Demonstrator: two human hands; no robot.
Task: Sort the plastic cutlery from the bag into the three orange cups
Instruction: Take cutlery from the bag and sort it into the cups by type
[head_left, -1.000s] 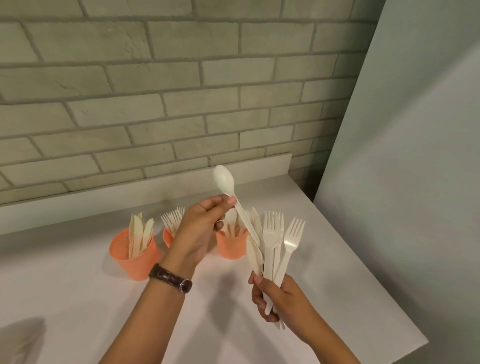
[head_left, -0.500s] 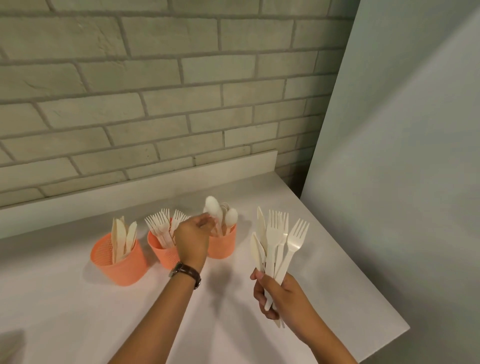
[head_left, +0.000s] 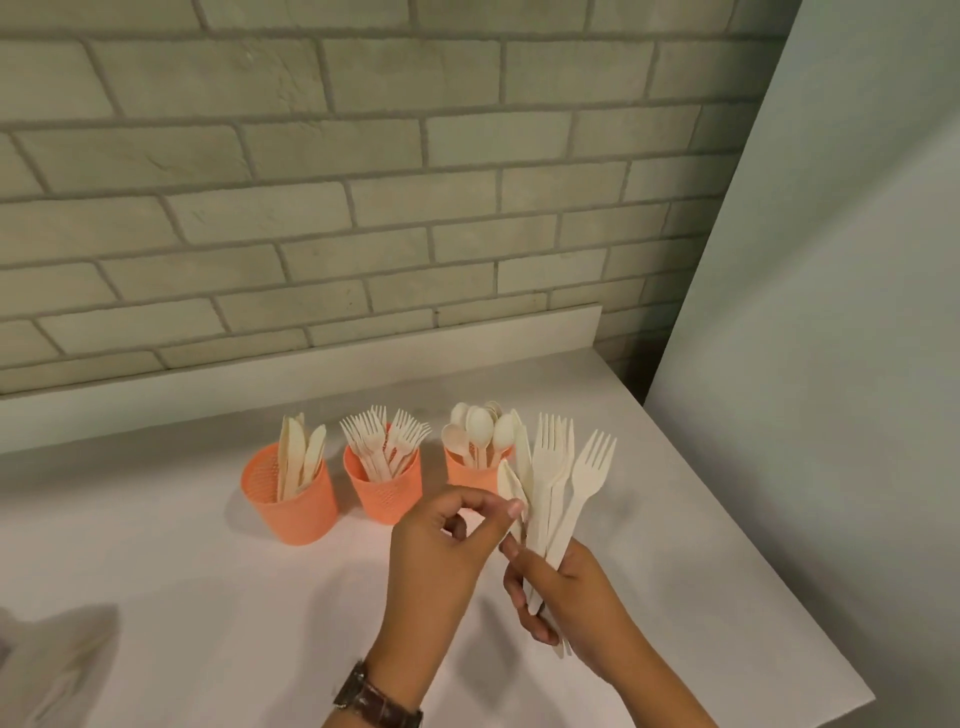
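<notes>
Drawing the next knife out of the held bundle

The left hand (head_left: 441, 551) pinches a knife (head_left: 510, 483) at the 9 o'clock edge of the bundle (head_left: 550, 467) of forks and knives; the right hand (head_left: 569, 597) grips the handles, fingers curled round them. Next, I judge, the knife must slide free and go to the knife cup (head_left: 291, 499), at the 9 o'clock end of the row. The fork cup (head_left: 384, 491) is in the middle and the spoon cup (head_left: 465, 475) at 3 o'clock.

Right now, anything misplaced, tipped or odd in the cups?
Nothing stands out. Cups upright: knives in the left cup, forks in the middle cup, spoons in the right cup, no mixing visible. The right hand holds the unsorted bundle; the left hand pinches a knife in it.
</notes>
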